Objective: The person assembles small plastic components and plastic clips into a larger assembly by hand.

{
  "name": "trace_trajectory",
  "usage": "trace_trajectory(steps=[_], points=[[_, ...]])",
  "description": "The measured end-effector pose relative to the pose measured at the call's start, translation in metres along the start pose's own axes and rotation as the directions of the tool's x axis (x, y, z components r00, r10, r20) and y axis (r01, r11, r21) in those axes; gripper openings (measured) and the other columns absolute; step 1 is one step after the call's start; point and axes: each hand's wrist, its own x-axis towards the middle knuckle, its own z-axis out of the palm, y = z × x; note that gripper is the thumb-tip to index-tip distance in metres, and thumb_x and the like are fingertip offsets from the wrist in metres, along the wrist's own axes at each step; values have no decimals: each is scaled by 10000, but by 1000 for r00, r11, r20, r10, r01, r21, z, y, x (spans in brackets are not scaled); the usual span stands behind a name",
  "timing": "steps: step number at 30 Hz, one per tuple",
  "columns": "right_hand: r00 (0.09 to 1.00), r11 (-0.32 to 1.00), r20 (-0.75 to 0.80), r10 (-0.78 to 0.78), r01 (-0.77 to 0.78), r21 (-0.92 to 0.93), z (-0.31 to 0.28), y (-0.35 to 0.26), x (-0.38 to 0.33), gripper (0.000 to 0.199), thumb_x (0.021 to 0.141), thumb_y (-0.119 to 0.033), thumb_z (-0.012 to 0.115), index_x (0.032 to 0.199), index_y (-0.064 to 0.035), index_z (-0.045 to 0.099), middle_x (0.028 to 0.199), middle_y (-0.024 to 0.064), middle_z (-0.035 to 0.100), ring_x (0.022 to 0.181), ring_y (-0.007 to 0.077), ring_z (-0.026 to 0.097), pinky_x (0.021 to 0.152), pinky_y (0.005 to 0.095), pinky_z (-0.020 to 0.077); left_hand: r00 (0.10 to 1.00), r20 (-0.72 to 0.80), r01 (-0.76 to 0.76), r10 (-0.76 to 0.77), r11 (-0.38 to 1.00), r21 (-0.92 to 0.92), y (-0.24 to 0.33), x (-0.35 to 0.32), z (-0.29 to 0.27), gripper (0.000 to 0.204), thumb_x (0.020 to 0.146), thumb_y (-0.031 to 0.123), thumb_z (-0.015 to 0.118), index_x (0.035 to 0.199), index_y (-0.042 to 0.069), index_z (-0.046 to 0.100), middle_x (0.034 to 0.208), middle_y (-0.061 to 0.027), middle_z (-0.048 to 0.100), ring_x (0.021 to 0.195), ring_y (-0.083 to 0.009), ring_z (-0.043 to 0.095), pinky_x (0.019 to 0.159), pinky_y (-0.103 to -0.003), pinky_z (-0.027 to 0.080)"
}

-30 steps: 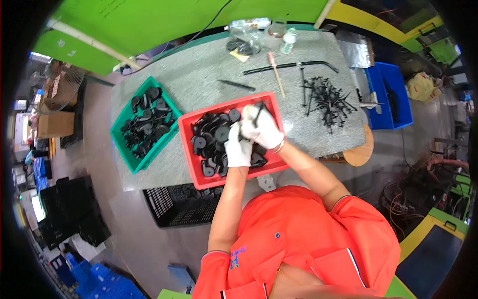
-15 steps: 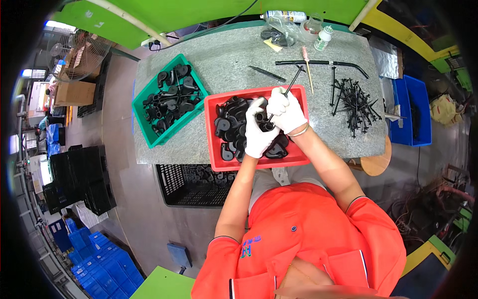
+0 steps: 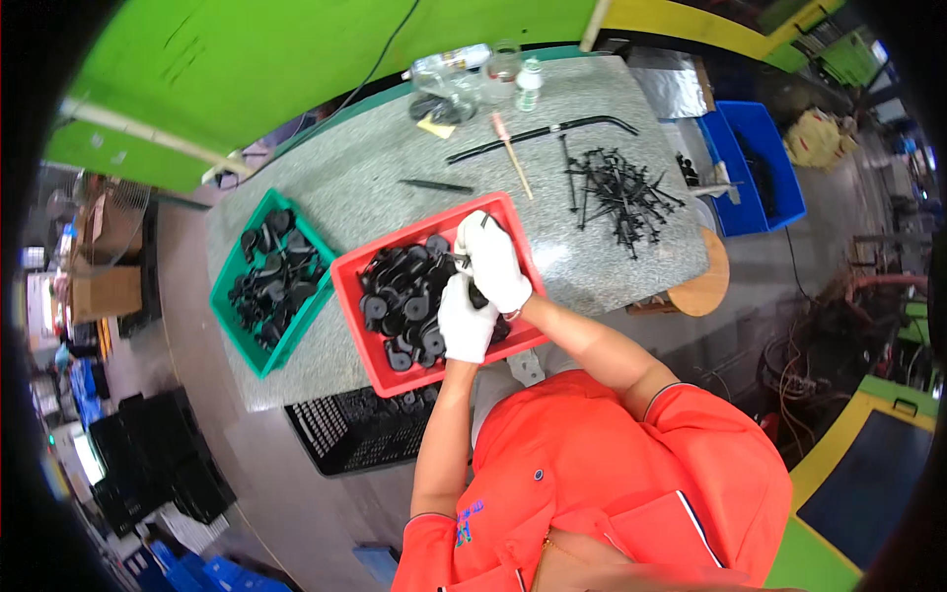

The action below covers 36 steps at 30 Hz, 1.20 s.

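Both my hands wear white gloves and work over a red tray [image 3: 350, 281] filled with black round plastic parts [image 3: 400, 296]. My left hand [image 3: 464, 321] and my right hand [image 3: 496, 259] are pressed close together, closed on a small black part [image 3: 475, 292] between them at the tray's right side. A green tray [image 3: 247, 340] with more black parts stands to the left of the red one on the grey stone table [image 3: 375, 183].
A pile of black rod-like pieces [image 3: 617, 192], a long bent black tube [image 3: 543, 133], a thin stick [image 3: 511, 153], bottles [image 3: 498, 74] and a bag lie at the table's far side. A blue bin [image 3: 755, 168] and wooden stool [image 3: 705, 286] stand right. A black crate [image 3: 365, 434] sits below.
The view has swung as my head moved. My hands stay together over the red tray's right side, still closed on a black part.
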Motion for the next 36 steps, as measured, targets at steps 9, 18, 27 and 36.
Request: trace_trajectory(steps=[9,18,27,36], points=[[838,983,-537,98,-165,-77,-226,49,60,222,915,-263,550,859,-48,557,739,75,603,617,169,570,570,278,455,1000,28,-6,-1,967,253,5,12,-2,322,720,219,714,956,62,561,866,-105,568,829,-299,570,714,-393,473],[903,441,-427,-51,-364,-820,-273,76,48,573,785,-287,672,1199,76,509,1250,258,504,1170,350,470,1008,404,348,995,74,-88,61,884,459,-3,24,7,402,681,369,729,848,53,546,863,-151,550,848,-350,508,733,-442,438],[914,775,388,-117,329,-540,-52,-15,62,171,872,-120,572,1001,-26,634,958,139,618,910,278,591,833,336,460,999,-1,39,-41,936,350,-5,3,-16,694,684,418,722,1223,52,482,1243,-170,456,1155,-362,422,902,-458,424],[254,262,926,-280,948,-181,276,69,117,228,762,-271,644,962,-161,651,898,78,618,875,284,557,779,395,437,947,-313,-13,67,985,169,-36,-46,-92,508,701,223,743,1133,52,540,1149,-118,537,1094,-331,470,914,-426,407]])
